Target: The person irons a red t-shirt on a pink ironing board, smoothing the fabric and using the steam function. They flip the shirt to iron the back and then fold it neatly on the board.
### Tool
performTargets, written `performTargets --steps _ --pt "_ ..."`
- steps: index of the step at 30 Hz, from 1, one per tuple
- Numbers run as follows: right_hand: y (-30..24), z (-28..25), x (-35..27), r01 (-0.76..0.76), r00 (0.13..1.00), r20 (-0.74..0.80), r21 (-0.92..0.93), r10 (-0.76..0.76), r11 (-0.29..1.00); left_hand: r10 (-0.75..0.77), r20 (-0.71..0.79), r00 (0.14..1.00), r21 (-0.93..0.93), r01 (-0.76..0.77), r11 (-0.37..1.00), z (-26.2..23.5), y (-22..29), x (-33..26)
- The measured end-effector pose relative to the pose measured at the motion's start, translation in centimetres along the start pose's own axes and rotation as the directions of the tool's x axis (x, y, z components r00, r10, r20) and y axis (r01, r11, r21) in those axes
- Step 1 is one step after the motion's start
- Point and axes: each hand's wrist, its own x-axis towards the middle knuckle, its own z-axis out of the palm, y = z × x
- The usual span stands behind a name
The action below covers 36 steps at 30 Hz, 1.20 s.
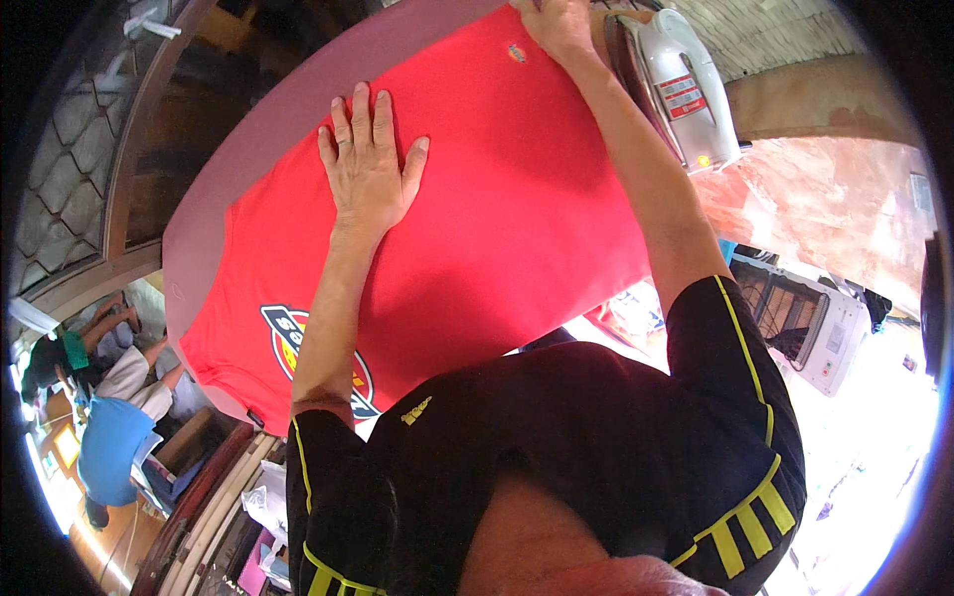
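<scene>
The mauve padded board [214, 169] is the largest thing here, and the red shirt [497, 199] lies over most of it, its near side reaching toward the person's body. Laying out looks largely done: the broad middle of the cloth is spread flat, with only soft shadows across it. What is left uneven seems to be the far left end, where folds gather by the board's edge.

The white iron [686, 84] sits beside the right forearm, with neither hand on it, so no pressing is under way. The large printed emblem [283, 333] is partly covered by the left forearm. The left hand [373, 169] rests palm down on the shirt, fingers spread and gripping nothing. The right hand [556, 28] is at the shirt's top edge; its fingers meet the frame's rim, so I cannot tell whether they pinch the cloth. Smallest is the little patch [517, 53] near that hand.
</scene>
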Motion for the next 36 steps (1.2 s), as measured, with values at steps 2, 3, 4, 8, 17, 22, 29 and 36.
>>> performTargets --steps 2,3,4,8,17,22,29,36 --pt "-0.8 -1.0 0.1 -0.038 0.999 -0.014 0.105 0.040 0.994 0.043 -0.033 0.999 -0.042 -0.044 0.998 0.5 1.7 1.8" --pt "-0.5 -1.8 0.9 -0.135 0.985 0.128 0.167 0.114 0.977 0.112 -0.040 0.993 -0.096 -0.115 0.989 0.4 3.5 3.7" --pt "-0.3 -1.9 1.4 -0.184 0.972 0.185 0.219 0.144 0.958 0.171 -0.048 0.984 -0.151 -0.176 0.973 0.8 5.3 5.1" --pt "0.0 -5.2 2.1 -0.094 0.984 0.176 0.347 0.033 0.933 0.247 -0.170 0.954 -0.186 -0.277 0.943 4.7 9.8 11.2" --pt "4.5 -23.6 -4.3 -0.242 0.922 0.283 -0.111 0.264 0.964 0.230 0.001 0.973 -0.110 -0.229 0.967 3.9 10.6 12.8" --pt "5.5 -22.5 -2.6 -0.578 0.718 0.530 0.093 0.451 0.810 0.216 0.054 0.975 -0.095 -0.211 0.973 3.7 10.8 12.8" --pt "-2.9 -29.8 -3.0 -0.368 0.852 0.422 0.061 0.311 0.928 0.202 0.034 0.979 -0.076 -0.199 0.977 3.9 10.7 12.7" --pt "-9.0 -30.9 -11.0 -0.303 0.865 0.433 0.047 0.254 0.952 0.213 -0.137 0.967 -0.123 -0.230 0.965 6.7 10.0 13.6"
